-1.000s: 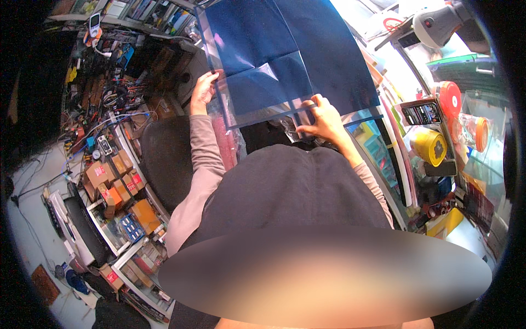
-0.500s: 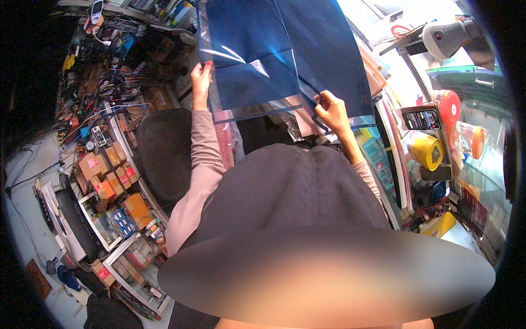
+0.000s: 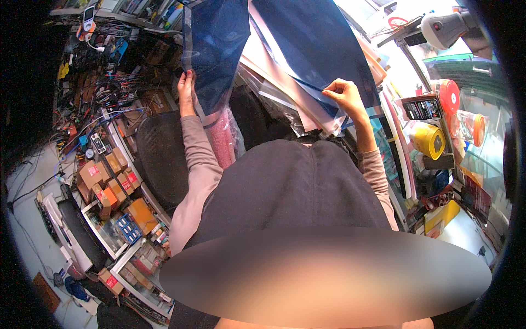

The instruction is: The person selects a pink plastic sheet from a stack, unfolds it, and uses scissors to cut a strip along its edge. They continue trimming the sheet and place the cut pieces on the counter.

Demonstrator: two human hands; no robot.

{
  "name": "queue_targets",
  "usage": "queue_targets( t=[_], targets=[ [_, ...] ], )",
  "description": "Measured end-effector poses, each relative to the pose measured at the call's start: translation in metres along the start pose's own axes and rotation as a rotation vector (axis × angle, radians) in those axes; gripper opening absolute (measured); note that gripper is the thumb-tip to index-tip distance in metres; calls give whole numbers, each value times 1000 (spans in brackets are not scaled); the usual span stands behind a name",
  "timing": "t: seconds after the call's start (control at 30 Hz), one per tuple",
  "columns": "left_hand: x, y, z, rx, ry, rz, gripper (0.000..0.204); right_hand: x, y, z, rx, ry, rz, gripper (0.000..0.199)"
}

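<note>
Gripping separate dark blue sheets' (image 3: 219, 44) edges, both hands (image 3: 186, 88) stay apart above clutter.

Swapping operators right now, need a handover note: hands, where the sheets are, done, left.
Left hand: raised, gripping the lower edge of a dark blue sheet in a clear sleeve, which hangs lifted off the pile.
Right hand: pinching the edge of a second dark blue sheet lying on the stack of sheets on the bench.
Done: one sheet is up and apart from the stack.
Left: the lifted sheet is not set down anywhere; the second is still on the stack.
</note>
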State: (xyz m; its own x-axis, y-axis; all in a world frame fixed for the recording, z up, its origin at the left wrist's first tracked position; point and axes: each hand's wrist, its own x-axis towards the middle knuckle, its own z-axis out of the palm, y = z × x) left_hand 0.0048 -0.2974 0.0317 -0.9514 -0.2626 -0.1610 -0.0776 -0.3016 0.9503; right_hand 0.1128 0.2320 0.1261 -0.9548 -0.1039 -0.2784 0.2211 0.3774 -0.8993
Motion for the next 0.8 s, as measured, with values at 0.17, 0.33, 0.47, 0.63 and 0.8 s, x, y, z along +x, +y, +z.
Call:
queue_targets(
  t=[0.17, 0.33, 0.47, 0.63, 0.8],
  targets=[
    [0, -3, 0, -48, 13, 6, 18, 4, -5, 7, -48, -100, 53, 28],
    [4, -13, 2, -73, 10, -4, 17, 12, -5, 10, 79, -137, 76, 44],
    [5, -21, 5, -73, 10, -28, 16, 17, -6, 10, 313, -180, 191, 40],
    [4, -27, 8, -107, -17, -16, 16, 23, -7, 3, 343, -188, 201, 35],
    [4, -31, 11, -113, -20, -10, 15, 26, -10, 27, -106, -22, -21, 43]
  ],
)
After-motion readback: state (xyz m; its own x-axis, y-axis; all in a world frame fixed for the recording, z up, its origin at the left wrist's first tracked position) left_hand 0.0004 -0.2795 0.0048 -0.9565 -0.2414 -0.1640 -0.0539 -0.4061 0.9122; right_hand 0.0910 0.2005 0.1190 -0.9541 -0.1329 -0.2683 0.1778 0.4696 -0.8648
